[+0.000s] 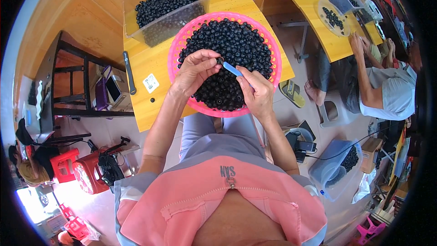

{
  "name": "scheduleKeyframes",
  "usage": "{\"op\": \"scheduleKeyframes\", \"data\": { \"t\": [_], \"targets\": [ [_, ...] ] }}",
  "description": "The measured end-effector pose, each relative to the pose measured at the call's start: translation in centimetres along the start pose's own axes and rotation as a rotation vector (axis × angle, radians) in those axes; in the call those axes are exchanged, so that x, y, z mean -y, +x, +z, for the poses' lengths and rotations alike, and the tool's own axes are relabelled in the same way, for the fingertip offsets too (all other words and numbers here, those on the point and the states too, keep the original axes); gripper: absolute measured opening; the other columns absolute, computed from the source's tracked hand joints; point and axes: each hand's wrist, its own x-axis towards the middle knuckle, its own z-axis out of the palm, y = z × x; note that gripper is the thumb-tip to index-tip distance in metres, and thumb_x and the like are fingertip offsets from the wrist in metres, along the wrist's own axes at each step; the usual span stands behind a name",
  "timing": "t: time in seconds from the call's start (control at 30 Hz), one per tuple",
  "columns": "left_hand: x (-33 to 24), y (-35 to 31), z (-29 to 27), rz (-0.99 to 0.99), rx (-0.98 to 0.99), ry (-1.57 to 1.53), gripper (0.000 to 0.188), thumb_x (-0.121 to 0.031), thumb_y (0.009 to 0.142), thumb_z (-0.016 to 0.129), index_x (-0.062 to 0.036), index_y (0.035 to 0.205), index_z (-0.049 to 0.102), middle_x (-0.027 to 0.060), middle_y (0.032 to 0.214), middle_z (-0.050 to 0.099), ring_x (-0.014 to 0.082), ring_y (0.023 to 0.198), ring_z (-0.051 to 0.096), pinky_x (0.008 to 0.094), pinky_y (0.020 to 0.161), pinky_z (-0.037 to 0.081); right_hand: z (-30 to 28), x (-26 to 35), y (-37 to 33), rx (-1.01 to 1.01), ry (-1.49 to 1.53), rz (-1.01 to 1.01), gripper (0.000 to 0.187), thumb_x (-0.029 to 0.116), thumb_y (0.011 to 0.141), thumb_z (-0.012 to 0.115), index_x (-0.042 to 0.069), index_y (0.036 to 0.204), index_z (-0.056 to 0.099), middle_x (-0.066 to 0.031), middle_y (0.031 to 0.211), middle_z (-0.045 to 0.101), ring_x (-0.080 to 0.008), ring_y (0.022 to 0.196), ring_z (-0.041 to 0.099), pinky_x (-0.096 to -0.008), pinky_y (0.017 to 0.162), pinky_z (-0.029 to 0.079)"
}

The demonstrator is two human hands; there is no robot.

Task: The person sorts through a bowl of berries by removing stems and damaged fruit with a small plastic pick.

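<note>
A pink plastic basket (173, 50) sits before me at the edge of the yellow table, heaped with round black beads (227, 41), some showing a hole. Over the heap, my left hand (196, 70) is closed, pinching one dark bead (220, 60) between thumb and fingertips. My right hand (257, 90) grips a slim tool with a light blue handle (232, 69). The tool's tip meets the bead in my left hand; what kind of tip it has is too small to make out.
Behind the basket stands a clear bin (166, 38) of beads. A black-handled tool (129, 73), a white label (150, 83) and one loose bead (152, 100) lie left on the table (136, 109). At right, another person (380, 86) sits at a second table (314, 27).
</note>
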Motion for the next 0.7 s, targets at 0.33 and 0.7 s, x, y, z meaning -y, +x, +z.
{"op": "scheduleKeyframes", "data": {
  "t": [0.33,0.7],
  "targets": [
    [0.38,0.23,-0.33,-0.090,0.038,-0.138,0.015,-0.004,0.084,0.062,-0.0045,0.098,0.063,0.0055,0.091,0.064,0.0134,0.080,0.062,0.0260,0.073,0.053,-0.13,0.15,-0.07,0.029,-0.009,0.007,0.023,0.008,0.082,0.064,0.002,0.104,0.064,-0.0094,0.065,0.055,-0.0203,0.052,0.054,-0.0327,0.047,0.041],
    [-0.02,0.13,-0.22,-0.144,0.014,-0.142,0.014,-0.004,0.084,0.062,-0.0023,0.099,0.061,0.0057,0.088,0.063,0.0129,0.078,0.062,0.0262,0.073,0.053,-0.11,0.14,-0.13,0.047,-0.022,0.005,0.024,0.008,0.082,0.064,0.003,0.105,0.064,-0.0094,0.066,0.055,-0.0204,0.053,0.054,-0.0330,0.048,0.042]
  ]
}}
